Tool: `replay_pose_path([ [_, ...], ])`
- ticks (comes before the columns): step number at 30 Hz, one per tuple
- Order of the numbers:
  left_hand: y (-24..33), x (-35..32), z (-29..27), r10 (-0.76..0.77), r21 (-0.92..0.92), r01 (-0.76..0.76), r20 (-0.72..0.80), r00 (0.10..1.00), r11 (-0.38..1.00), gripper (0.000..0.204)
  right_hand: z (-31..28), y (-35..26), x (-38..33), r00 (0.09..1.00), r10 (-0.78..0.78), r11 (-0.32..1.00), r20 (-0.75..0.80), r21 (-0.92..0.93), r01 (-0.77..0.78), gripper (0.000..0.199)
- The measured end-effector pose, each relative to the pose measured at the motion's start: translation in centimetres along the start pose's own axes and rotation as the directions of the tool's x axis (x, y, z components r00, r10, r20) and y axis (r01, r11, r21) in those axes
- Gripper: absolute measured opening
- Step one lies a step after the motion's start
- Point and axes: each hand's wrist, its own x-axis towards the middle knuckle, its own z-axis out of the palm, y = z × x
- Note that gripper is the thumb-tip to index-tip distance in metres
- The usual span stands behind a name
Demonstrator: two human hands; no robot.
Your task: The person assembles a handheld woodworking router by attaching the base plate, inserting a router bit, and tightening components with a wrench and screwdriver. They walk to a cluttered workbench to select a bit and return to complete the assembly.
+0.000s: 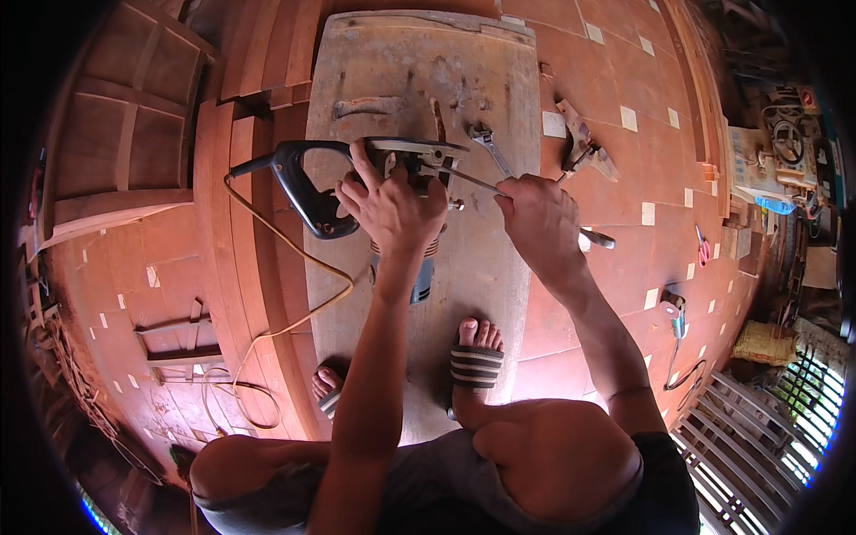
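Note:
A corded circular saw [299, 183] with a black loop handle and a blue motor housing lies on a worn wooden bench [473, 267]. My left hand [399, 205] holds it by the metal middle, some fingers spread over the top and the thumb side partly hidden. My right hand [542, 218] is closed around a long screwdriver [477, 182]. Its metal shaft reaches left to the saw beside my left fingers, and its dark handle end sticks out beyond my palm. Where the tip meets the saw is hard to make out. Just past the shaft, an adjustable wrench [490, 147] rests on the bench.
A wooden hand plane [584, 147] lies on the tiled floor to the right, with red-handled scissors [703, 245] and an angle grinder [675, 316] farther off. Long timber boards [245, 223] line the bench's left. The saw's yellowish cord [308, 259] runs down there. My sandalled foot [477, 357] is on the bench.

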Motion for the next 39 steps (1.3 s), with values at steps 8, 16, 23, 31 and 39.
replay_pose_path([
  [8,-0.3,0.2,-0.3,-0.021,-0.05,0.023,0.025,0.999,0.999,0.04,1.3,1.5,1.9,0.995,-0.092,0.974,-0.046,0.204,0.1,0.014],
  [16,-0.1,0.2,-0.2,-0.029,-0.052,0.031,0.034,0.999,0.998,0.04,2.4,2.9,2.6,1.0,0.002,0.95,0.014,0.313,-0.007,0.015],
  [23,0.2,0.3,-0.3,-0.046,-0.058,0.049,0.05,0.998,0.997,0.038,2.1,2.6,3.3,0.992,-0.115,0.967,-0.047,0.224,0.123,0.014],
  [31,0.2,0.1,-0.3,-0.035,0.009,0.035,0.042,0.998,0.999,0.039,1.7,0.7,3.1,0.998,-0.053,0.974,0.037,0.224,0.044,0.014],
  [39,2.4,-1.5,1.0,0.075,0.043,-0.074,-0.038,0.996,0.996,0.049,6.4,4.2,0.9,0.979,0.125,0.848,0.162,0.495,-0.19,0.017],
])
